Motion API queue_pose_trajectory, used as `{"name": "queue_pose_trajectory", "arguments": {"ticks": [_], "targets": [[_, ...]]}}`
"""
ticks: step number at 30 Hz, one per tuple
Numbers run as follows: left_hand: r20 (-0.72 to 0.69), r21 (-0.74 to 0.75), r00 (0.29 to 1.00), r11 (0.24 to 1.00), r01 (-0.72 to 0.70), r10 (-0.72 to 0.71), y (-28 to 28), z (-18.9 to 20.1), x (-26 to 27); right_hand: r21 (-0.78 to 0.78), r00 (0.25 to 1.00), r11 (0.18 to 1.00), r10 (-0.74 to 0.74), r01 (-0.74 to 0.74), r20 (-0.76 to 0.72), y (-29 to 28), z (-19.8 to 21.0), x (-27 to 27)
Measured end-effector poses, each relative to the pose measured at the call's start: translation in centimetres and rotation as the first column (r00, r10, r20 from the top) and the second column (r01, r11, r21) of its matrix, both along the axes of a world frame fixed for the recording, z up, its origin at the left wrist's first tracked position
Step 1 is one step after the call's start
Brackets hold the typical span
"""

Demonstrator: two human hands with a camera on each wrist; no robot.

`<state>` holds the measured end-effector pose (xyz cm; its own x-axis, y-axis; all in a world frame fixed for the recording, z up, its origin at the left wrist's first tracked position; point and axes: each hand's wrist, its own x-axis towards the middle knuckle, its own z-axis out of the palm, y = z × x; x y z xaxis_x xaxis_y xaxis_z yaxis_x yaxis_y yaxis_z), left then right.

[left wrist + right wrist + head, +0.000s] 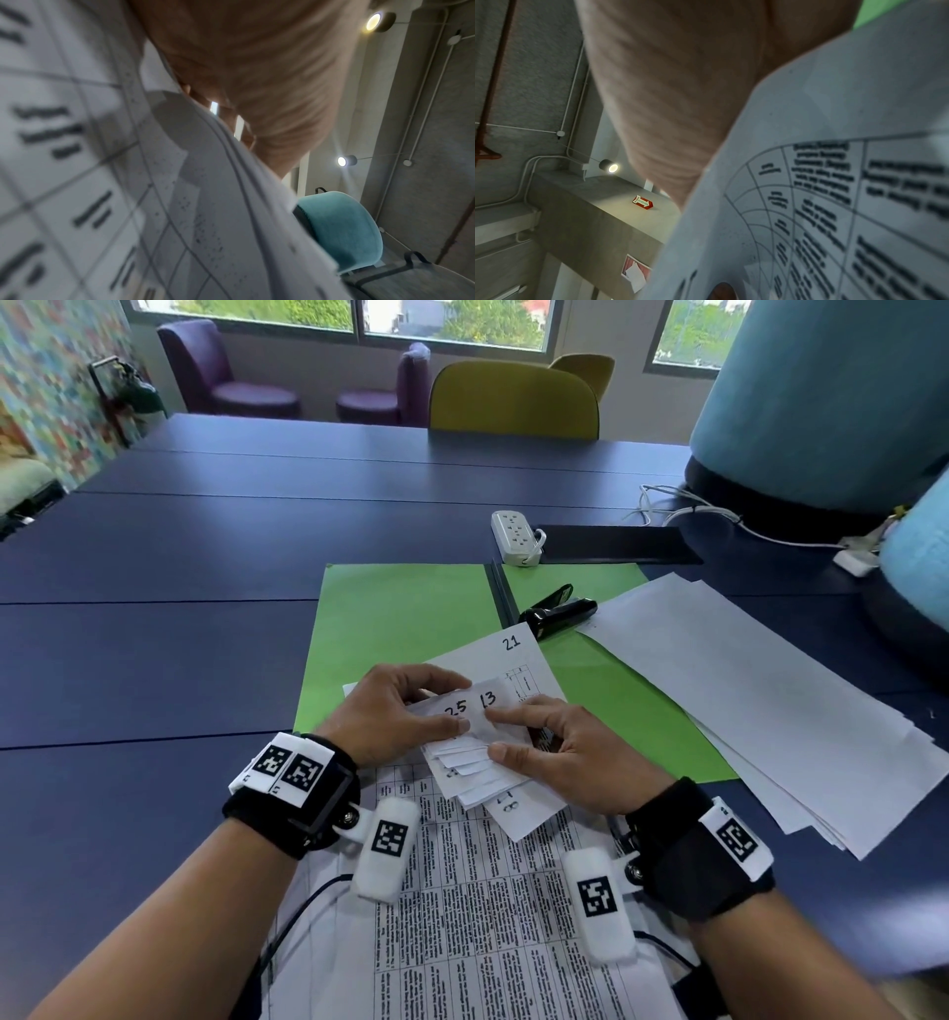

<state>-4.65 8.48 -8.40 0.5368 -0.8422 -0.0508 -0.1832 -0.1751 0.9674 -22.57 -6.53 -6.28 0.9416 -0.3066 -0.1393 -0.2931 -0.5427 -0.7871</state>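
Head view, nearest first: a printed sheet (pixel 488 891) ruled into tables lies under both wrists. Its long axis runs away from the person and leans a little to the right at the far end, with the lines of print running along that axis. Both wrist views show the same ruled paper (pixel 77 162) (pixel 834 182) blurred beside each palm, and neither shows the fingertips.

Just beyond the wrists, the left hand (pixel 390 711) and the right hand (pixel 560 752) meet over a fan of paper leaves (pixel 477 762). The stepped edges of the fan spread toward the near right. The left thumb and forefinger pinch the top leaf (pixel 482 706) from the left. The right thumb and forefinger pinch the fan from the right, with the thumb lower on the stepped edges. The top leaf carries handwritten "25" and "13", which read upright to the person.

Behind the fan, a sheet marked "21" (pixel 511 660) points its corner to the far right. All of this rests on an open green folder (pixel 400 618) on the blue table (pixel 154 634). A black stapler (pixel 557 613) lies on the folder's right half, angled to the far right. Beside it, a loose white stack (pixel 744 690) slants from the far left to the near right. Farther off are a white power strip (pixel 516 536) and a yellow chair (pixel 513 400).
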Motion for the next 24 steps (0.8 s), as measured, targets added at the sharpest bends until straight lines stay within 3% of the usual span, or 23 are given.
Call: {"name": "queue_pose_trajectory", "arguments": {"ticks": [11, 20, 24], "targets": [[-0.096, -0.053, 0.995, 0.999, 0.002, -0.007, -0.1, -0.2, -0.1, -0.017, 1.000, 1.000, -0.023, 0.023, -0.001, -0.1, -0.1, 0.1], [-0.126, -0.154, 0.992, 0.988, 0.002, -0.021, -0.3, -0.9, 0.2, 0.119, 0.999, 0.993, 0.001, -0.005, 0.037, 0.2, -0.1, -0.1], [-0.161, -0.163, 0.987, 0.987, -0.002, -0.025, -0.5, -1.4, 0.6, 0.211, 0.983, 0.974, -0.119, 0.088, 0.141, 0.3, -0.2, -0.1]]}}
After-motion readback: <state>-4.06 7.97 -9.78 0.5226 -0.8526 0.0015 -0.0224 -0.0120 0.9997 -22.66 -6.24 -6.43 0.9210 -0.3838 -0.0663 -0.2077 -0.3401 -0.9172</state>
